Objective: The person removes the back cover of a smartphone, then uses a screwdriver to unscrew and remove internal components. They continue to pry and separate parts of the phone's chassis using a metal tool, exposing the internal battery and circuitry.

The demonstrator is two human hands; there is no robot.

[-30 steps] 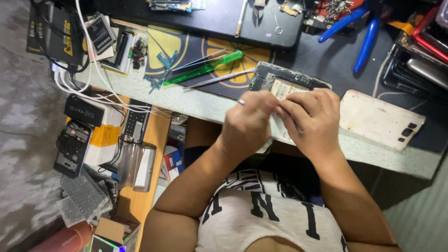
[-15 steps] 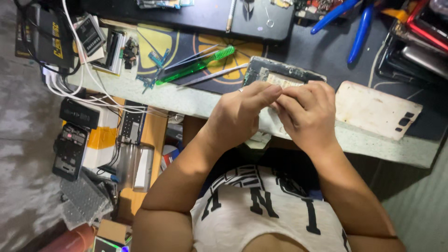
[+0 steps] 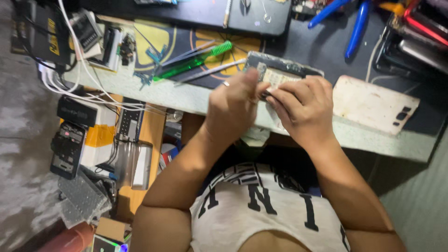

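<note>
An opened phone with its back removed lies at the front edge of the workbench. My right hand grips its near right side, fingers curled over the edge. The thumb of my left hand presses on the phone's left part, its other fingers are closed, and a ring shows on one of them. Anything small between those fingers is hidden. A white back cover rests just right of my right hand.
A green-handled screwdriver and thin metal tools lie left of the phone. Blue-handled pliers and a dark flat device sit farther back. White cables, a dark phone and boxes crowd the lower shelf at left.
Both hands stayed on the phone and closed in tighter over it. My left thumb rose onto the phone's left part. A thin tool tip seen beside my left hand earlier no longer shows.
</note>
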